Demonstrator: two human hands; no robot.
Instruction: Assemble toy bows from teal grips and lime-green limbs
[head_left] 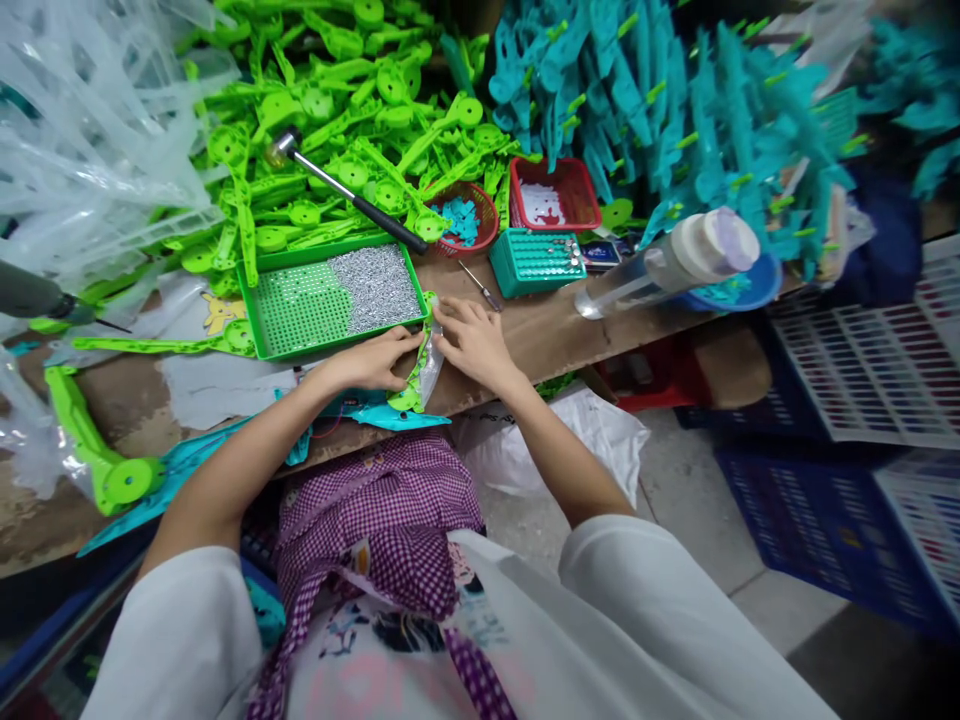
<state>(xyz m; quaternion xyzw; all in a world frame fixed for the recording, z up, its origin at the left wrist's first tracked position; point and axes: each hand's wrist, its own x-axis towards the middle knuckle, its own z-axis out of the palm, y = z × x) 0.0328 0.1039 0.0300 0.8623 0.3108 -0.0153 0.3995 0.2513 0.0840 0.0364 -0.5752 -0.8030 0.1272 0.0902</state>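
Note:
Both my hands meet at the front edge of a wooden workbench. My left hand is curled around a green plastic part with a clear plastic piece on it. From the other side, my right hand presses its fingers on the same part, near its upper end. Just behind my hands lies a green tray with a heap of small silver screws in its right half.
A hammer lies on a pile of green parts. Teal parts are heaped at the back right. A red basket, a round basket, a teal box, a screwdriver and a bottle stand nearby. Crates are on the floor.

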